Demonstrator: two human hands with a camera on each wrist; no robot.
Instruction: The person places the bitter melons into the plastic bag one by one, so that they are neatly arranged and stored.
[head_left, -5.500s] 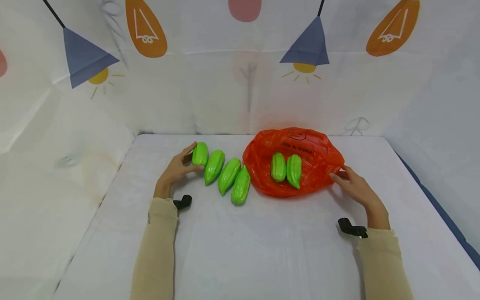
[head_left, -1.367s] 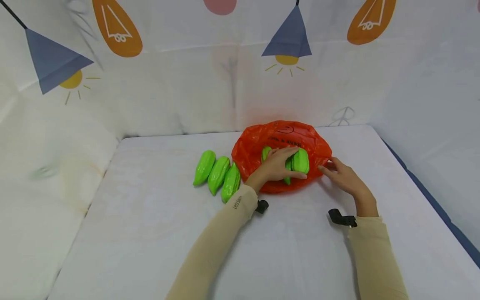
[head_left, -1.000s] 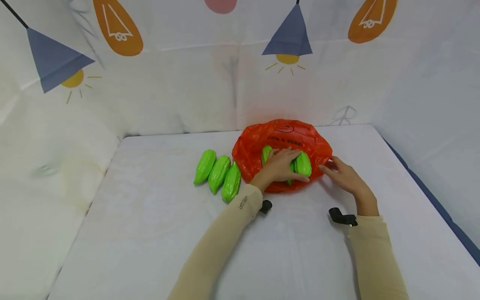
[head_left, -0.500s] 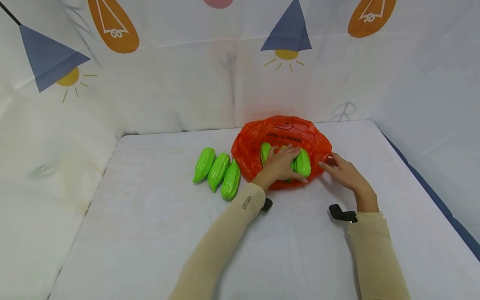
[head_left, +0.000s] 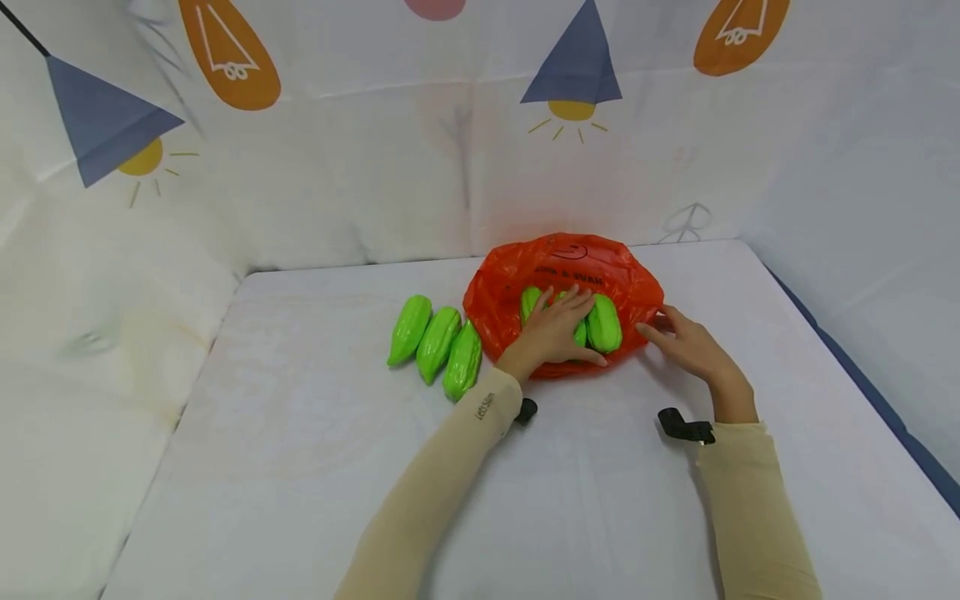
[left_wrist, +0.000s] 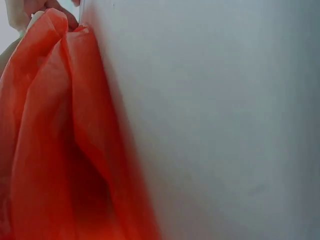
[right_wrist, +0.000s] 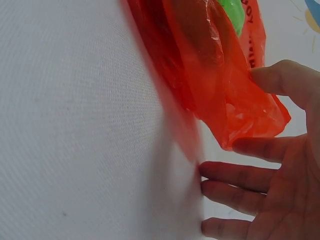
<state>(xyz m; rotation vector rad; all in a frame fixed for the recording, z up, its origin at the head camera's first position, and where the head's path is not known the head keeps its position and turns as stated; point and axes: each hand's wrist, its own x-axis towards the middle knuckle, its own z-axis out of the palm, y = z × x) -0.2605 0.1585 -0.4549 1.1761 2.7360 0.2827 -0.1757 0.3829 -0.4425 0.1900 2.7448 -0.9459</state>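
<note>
A red plastic bag (head_left: pixel 498 292) lies with its mouth open at the back of the table, several green ridged gourds (head_left: pixel 604 325) inside. My left hand (head_left: pixel 553 333) is over them with fingers spread, covering part of the middle ones. At the bag's right edge, my right hand (head_left: pixel 697 354) holds the rim between thumb and index finger; in the right wrist view the other fingers of that hand (right_wrist: pixel 270 180) are straight. Left of the bag, three more green gourds (head_left: pixel 438 343) lie side by side. The left wrist view shows mostly the bag's side (left_wrist: pixel 55 140).
The white table (head_left: pixel 300 467) meets a white backdrop cloth (head_left: pixel 360 183) printed with lamps just behind the bag. A dark blue strip (head_left: pixel 862 383) runs along the right edge. Black wrist cameras (head_left: pixel 684 427) sit at both wrists.
My left hand carried the leftmost gourd from the row into the bag, then let go of it and spread its fingers. The right hand kept hold of the bag's rim.
</note>
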